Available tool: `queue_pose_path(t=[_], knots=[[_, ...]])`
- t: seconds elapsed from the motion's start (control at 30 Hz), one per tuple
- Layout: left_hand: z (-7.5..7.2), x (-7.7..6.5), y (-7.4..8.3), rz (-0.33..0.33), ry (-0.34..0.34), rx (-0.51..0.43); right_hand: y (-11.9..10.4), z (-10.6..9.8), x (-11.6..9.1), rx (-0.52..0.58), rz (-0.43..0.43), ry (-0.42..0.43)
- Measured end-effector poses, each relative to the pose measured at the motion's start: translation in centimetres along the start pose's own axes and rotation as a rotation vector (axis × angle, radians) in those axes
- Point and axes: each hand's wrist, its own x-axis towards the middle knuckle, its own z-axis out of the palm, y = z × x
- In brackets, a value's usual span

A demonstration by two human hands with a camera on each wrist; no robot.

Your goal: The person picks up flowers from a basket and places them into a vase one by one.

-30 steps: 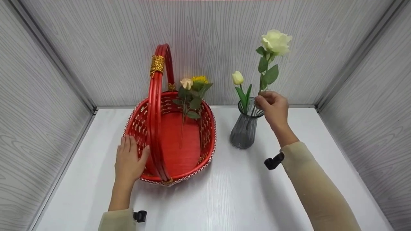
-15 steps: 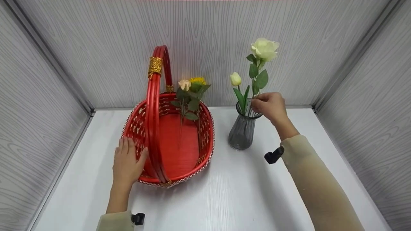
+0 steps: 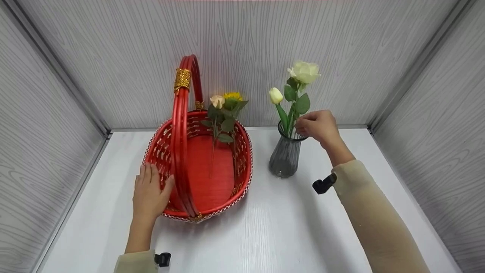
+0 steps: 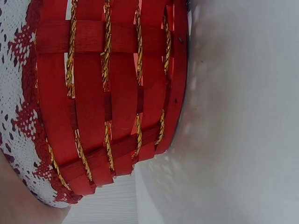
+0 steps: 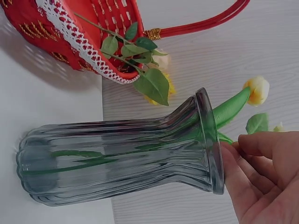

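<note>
My left hand (image 3: 149,195) rests with straight fingers on the left rim of a red woven basket (image 3: 212,193); in the left wrist view a bit of it shows against the lace trim. My right hand (image 3: 320,127) is at the mouth of a grey ribbed glass vase (image 3: 284,159), thumb and fingers pinching the stem of a white rose (image 3: 304,71). A pale yellow tulip (image 3: 276,96) stands in the vase to the rose's left. In the right wrist view, green stems (image 5: 88,161) show through the glass, one reaching the bottom.
Inside the basket, a peach rose (image 3: 217,101) and a yellow sunflower (image 3: 233,96) lean against the back rim. The tall basket handle (image 3: 180,129) arches over it. A grey wood-grain wall (image 3: 242,45) rises behind the white table (image 3: 261,235).
The white rose has gone down and left, deeper into the vase, its bloom now nearer the tulip. My right hand has lowered slightly at the vase mouth. My left hand stays on the basket.
</note>
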Motion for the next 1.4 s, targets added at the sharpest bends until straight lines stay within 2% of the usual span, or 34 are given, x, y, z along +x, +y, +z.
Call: queue_pose_path(t=[0.2, 0.4, 0.63, 0.83, 0.97, 1.1, 1.27, 1.4], knots=[[-0.1, -0.1, 0.2, -0.009, -0.01, 0.0, 0.1, 0.3, -0.6, 0.033, -0.033, 0.008], [-0.1, -0.1, 0.2, -0.005, 0.009, -0.002, -0.7, 1.6, -1.5, 0.145, -0.083, -0.007], [0.0, -0.1, 0.0, -0.006, 0.019, -0.007, -1.6, 4.2, -2.8, 0.274, -0.117, -0.086], [-0.1, -0.1, -0.1, -0.008, 0.009, -0.011, -1.3, 7.7, -3.7, 0.373, -0.14, -0.161], [0.0, -0.1, 0.0, -0.007, 0.014, -0.014, -0.5, 10.5, -3.6, 0.422, -0.109, -0.208], [0.1, -0.1, 0.1, -0.01, 0.016, -0.011, 0.6, 13.1, -3.3, 0.46, -0.033, -0.223], [0.2, 0.0, 0.2, -0.011, 0.012, -0.014, 1.7, 15.5, -2.5, 0.465, 0.06, -0.189], [0.1, 0.0, 0.1, -0.011, 0.019, -0.011, 2.2, 17.0, -1.9, 0.421, 0.074, -0.17]])
